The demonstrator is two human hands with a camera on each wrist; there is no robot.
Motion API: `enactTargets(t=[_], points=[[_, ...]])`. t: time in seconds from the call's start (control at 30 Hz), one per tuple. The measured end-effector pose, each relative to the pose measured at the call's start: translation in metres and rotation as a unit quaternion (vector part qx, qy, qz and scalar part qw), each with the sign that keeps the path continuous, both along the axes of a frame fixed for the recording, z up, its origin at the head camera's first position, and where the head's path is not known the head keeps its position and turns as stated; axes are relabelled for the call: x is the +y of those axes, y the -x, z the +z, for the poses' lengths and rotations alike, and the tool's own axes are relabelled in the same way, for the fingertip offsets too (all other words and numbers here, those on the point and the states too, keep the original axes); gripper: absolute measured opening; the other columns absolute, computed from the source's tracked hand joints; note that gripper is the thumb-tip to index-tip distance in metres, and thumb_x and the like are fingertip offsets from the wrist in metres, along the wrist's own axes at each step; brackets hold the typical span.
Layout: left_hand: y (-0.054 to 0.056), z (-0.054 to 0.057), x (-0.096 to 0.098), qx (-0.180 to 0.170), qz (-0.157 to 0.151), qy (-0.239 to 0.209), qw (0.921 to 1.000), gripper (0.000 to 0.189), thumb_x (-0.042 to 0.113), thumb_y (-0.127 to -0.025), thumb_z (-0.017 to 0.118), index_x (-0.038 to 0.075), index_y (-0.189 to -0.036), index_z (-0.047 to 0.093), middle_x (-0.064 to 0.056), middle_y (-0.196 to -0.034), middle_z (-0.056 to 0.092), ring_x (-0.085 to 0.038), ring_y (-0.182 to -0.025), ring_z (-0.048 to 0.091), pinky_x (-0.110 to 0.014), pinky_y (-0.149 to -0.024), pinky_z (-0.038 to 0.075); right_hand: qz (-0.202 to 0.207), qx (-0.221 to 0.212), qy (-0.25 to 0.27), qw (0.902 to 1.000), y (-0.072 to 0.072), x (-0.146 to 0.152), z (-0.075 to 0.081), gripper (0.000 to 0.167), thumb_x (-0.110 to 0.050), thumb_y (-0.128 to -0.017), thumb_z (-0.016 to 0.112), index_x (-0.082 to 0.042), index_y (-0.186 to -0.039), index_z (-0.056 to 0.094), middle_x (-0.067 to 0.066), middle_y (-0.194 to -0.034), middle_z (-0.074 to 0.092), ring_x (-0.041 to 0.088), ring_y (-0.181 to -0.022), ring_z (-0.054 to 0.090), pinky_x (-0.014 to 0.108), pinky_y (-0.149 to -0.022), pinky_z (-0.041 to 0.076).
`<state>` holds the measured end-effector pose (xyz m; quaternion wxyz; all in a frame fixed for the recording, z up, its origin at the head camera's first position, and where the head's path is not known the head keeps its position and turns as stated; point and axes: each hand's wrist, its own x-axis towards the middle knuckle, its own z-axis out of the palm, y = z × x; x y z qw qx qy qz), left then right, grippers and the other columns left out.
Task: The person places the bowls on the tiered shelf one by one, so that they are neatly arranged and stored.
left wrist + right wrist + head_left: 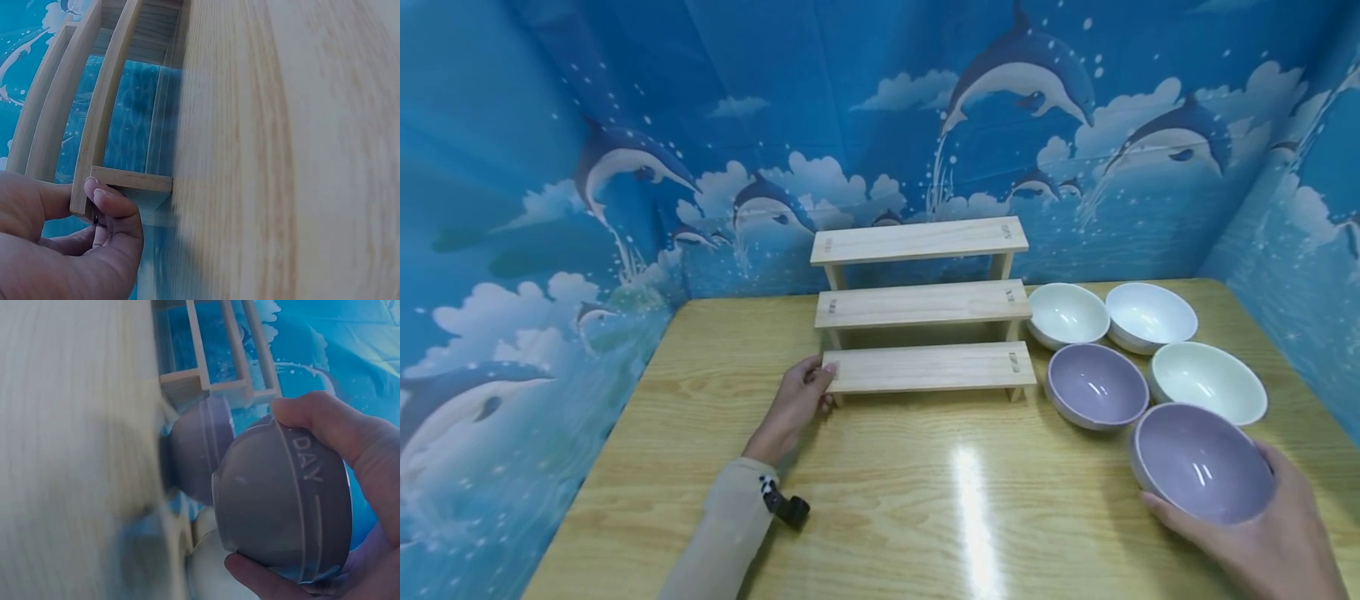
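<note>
A three-tier wooden rack (pixel 928 368) stands at the back middle of the table. My left hand (pixel 793 404) grips the left end of its lowest shelf, thumb on top and fingers below, as the left wrist view (pixel 94 240) also shows. In my right hand (pixel 1273 525) is a purple bowl (pixel 1202 462), pinched at its rim and side and lifted off the table. The right wrist view shows raised letters on this bowl (pixel 281 494). Behind it stand another purple bowl (pixel 1097 386), two pale green bowls (pixel 1208 383) and a white bowl (pixel 1152 315).
The wood-grain table (pixel 880 500) ends at a blue dolphin-print cloth (pixel 850 100) behind and at both sides. The bowls stand close together, right beside the rack's right end. A black wrist camera (pixel 786 504) sits on my left sleeve.
</note>
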<state>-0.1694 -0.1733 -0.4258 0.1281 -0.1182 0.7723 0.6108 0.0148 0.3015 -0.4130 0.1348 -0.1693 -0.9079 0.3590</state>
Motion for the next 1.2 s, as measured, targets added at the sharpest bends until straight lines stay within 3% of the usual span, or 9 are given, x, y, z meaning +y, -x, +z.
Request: enactTargets(t=[0.1,0.3,0.5,0.6,0.73,0.8,0.97,1.03,1.2], points=[[0.0,0.0,0.0,-0.001,0.0,0.001,1.0,0.054,0.034,-0.107,0.053,0.01,-0.153,0.04,-0.011,-0.118,0.056,-0.017,-0.084,0.057,-0.026,-0.067,0.051,0.011,0.017,0.002,0.9998,0.0,-0.004,0.006,0.105,-0.027,-0.057,0.102,0.004,-0.14,0.045,0.025,-0.121,0.053,-0.01,-0.087,0.038,0.016,-0.061,0.034],[-0.002,0.0,-0.001,0.003,-0.008,-0.001,1.0,0.058,0.035,-0.107,0.053,0.009,-0.156,0.035,-0.012,-0.12,0.055,-0.017,-0.084,0.057,-0.026,-0.068,0.051,0.019,0.009,0.002,0.9998,0.002,-0.015,0.018,0.116,-0.027,-0.057,0.102,0.007,-0.147,0.037,0.032,-0.127,0.05,-0.008,-0.091,0.038,0.016,-0.062,0.032],[-0.002,0.001,-0.001,0.008,-0.01,-0.003,0.9999,0.058,0.035,-0.107,0.053,0.009,-0.156,0.036,-0.012,-0.118,0.055,-0.017,-0.083,0.056,-0.026,-0.068,0.051,0.066,0.064,0.006,0.9957,0.01,-0.026,0.024,0.108,-0.022,-0.052,0.103,0.006,-0.14,0.047,0.025,-0.12,0.057,-0.011,-0.09,0.042,0.014,-0.065,0.036],[-0.002,0.001,-0.001,0.009,-0.014,-0.001,0.9999,0.058,0.035,-0.107,0.052,0.008,-0.156,0.035,-0.012,-0.118,0.055,-0.017,-0.083,0.056,-0.027,-0.068,0.051,0.083,0.07,0.008,0.994,0.015,-0.031,0.028,0.109,-0.022,-0.053,0.103,0.006,-0.142,0.046,0.026,-0.122,0.057,-0.01,-0.093,0.043,0.014,-0.068,0.036],[-0.003,0.0,-0.001,0.008,-0.016,0.0,0.9998,0.058,0.035,-0.107,0.052,0.008,-0.155,0.036,-0.012,-0.118,0.055,-0.017,-0.083,0.056,-0.027,-0.069,0.051,0.088,0.064,0.002,0.994,0.019,-0.038,0.032,0.119,-0.026,-0.054,0.103,0.004,-0.149,0.038,0.028,-0.129,0.053,-0.002,-0.099,0.044,0.016,-0.071,0.034],[-0.003,0.0,-0.001,0.009,-0.014,0.0,0.9999,0.057,0.035,-0.107,0.053,0.008,-0.155,0.037,-0.012,-0.118,0.055,-0.017,-0.083,0.056,-0.026,-0.068,0.051,0.09,0.059,0.0,0.9942,0.021,-0.043,0.034,0.123,-0.027,-0.054,0.103,0.002,-0.152,0.035,0.029,-0.133,0.05,0.013,-0.106,0.049,0.021,-0.074,0.034],[-0.002,-0.001,0.0,0.009,-0.01,-0.004,0.9999,0.055,0.033,-0.107,0.053,0.009,-0.154,0.038,-0.012,-0.115,0.056,-0.017,-0.081,0.056,-0.025,-0.066,0.051,0.102,0.038,-0.005,0.994,0.026,-0.056,0.041,0.131,-0.03,-0.055,0.102,0.003,-0.156,0.025,0.036,-0.138,0.042,0.051,-0.115,0.046,0.054,-0.083,0.042],[-0.003,-0.001,0.0,0.008,-0.009,-0.005,0.9999,0.054,0.032,-0.107,0.053,0.009,-0.154,0.038,-0.012,-0.115,0.056,-0.017,-0.081,0.056,-0.025,-0.066,0.05,0.111,0.035,-0.005,0.9932,0.03,-0.061,0.044,0.133,-0.031,-0.055,0.102,0.004,-0.156,0.024,0.038,-0.137,0.041,0.052,-0.115,0.045,0.065,-0.081,0.041],[-0.003,-0.001,0.0,0.011,-0.007,-0.005,0.9999,0.055,0.032,-0.107,0.053,0.008,-0.155,0.037,-0.012,-0.114,0.056,-0.016,-0.08,0.055,-0.025,-0.065,0.05,0.144,0.057,0.004,0.988,0.041,-0.07,0.05,0.128,-0.031,-0.052,0.103,0.0,-0.154,0.032,0.03,-0.134,0.047,0.046,-0.114,0.049,0.054,-0.079,0.044]])
